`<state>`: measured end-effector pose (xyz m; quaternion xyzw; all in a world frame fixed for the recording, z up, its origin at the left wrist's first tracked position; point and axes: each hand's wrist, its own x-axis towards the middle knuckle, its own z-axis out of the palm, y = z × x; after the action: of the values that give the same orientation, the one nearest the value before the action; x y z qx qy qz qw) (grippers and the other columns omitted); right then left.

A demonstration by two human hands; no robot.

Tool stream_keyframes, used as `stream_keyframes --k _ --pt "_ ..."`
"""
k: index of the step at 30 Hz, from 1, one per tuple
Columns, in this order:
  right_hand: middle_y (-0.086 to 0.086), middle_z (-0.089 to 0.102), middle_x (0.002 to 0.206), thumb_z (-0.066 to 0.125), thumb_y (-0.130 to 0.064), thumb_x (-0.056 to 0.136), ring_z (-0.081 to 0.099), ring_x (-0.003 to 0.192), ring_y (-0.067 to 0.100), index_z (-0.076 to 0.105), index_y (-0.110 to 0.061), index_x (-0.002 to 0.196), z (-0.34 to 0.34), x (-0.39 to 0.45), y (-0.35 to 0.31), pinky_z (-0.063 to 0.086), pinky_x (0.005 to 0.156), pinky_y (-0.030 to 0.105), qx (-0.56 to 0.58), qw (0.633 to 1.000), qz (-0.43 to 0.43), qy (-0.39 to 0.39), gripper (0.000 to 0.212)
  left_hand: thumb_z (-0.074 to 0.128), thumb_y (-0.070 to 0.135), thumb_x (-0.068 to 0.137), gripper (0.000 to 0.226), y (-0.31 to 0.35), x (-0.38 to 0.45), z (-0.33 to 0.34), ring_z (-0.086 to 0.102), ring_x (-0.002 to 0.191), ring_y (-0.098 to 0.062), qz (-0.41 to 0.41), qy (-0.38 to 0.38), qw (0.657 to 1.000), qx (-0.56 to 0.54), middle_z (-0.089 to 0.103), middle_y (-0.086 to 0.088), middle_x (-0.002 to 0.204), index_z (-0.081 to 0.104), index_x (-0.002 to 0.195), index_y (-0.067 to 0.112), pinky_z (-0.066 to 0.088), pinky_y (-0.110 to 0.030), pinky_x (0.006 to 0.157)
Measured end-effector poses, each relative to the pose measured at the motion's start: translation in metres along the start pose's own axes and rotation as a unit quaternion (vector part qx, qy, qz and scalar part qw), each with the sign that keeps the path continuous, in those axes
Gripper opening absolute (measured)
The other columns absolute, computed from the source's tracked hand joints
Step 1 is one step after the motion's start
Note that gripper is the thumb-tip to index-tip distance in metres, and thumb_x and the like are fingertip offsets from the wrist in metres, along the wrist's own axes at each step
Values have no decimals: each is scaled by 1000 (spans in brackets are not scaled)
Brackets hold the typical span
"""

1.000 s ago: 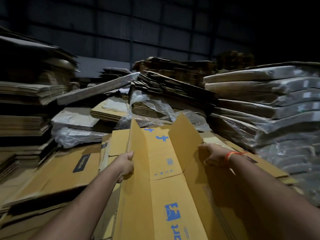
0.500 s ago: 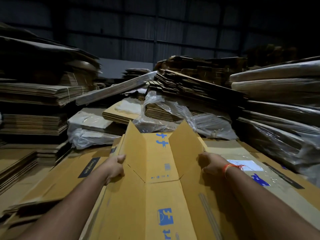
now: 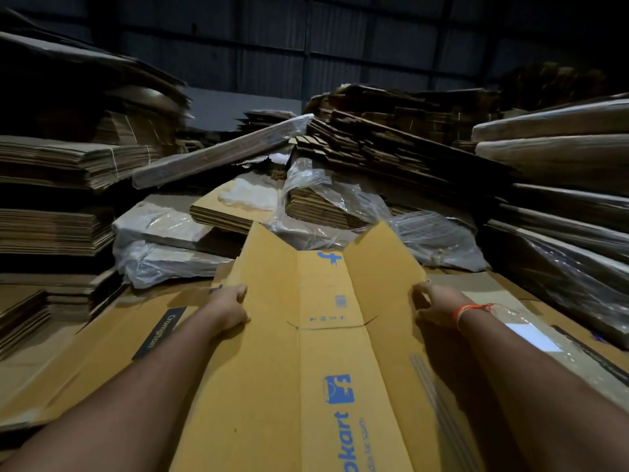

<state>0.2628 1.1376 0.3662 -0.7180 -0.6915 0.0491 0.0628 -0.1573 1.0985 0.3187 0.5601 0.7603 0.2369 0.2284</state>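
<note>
Between my two hands the carton (image 3: 323, 356) has opened out. A second ago its side panels stood steep, a narrow trough, and my hands were closer together. Now the panels lie much flatter and the hands sit well apart. I read that as the flattening nearly done: the sheet is close to lying level on the pile beneath it, with only the far flaps still raised. My left hand (image 3: 228, 310) has its fingers curled round the left edge, just below the left flap (image 3: 269, 267). My right hand (image 3: 439, 310) grips the right edge the same way, under the right flap (image 3: 381, 264). Both hold firmly, level with the crease where the flaps begin. The long axis runs straight away from me, midway between the grips. The flap end points forward at the wrapped bundles (image 3: 160, 257), and the near end passes out of the bottom of the view. The blue print runs along that axis. Outside the left grip lies a Crompton sheet (image 3: 112, 366), and outside the right a labelled sheet (image 3: 534, 335).
</note>
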Motion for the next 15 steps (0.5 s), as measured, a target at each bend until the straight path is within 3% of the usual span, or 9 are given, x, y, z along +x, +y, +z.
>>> stream_keyframes --k 4,7,11,15 --pt "17 43 137 62 -56 90 55 119 36 42 -38 143 26 20 8 49 102 42 -57 998 20 17 60 72 50 86 71 -13 23 20 49 123 -33 -19 17 993 117 38 -14 143 40 147 34 52 -47 96" --pt "16 41 129 50 -66 89 51 117 39 46 -39 135 62 32 19 48 102 47 -55 998 32 3 53 63 66 85 80 -32 37 45 42 128 -36 -37 -13 990 138 33 -18 147 30 152 38 47 -48 99" --pt "15 25 153 25 -72 94 33 139 37 23 -50 152 112 32 22 38 108 54 -45 997 60 6 62 50 71 92 84 -51 48 75 21 145 -44 -37 -50 990 127 13 -26 160 16 160 36 34 -54 112" --pt "10 9 166 21 -71 96 17 150 34 14 -52 155 122 24 18 26 114 57 -35 996 75 36 62 49 74 91 87 -55 56 79 22 145 -44 -21 -57 990 126 19 -27 159 15 161 35 36 -54 110"
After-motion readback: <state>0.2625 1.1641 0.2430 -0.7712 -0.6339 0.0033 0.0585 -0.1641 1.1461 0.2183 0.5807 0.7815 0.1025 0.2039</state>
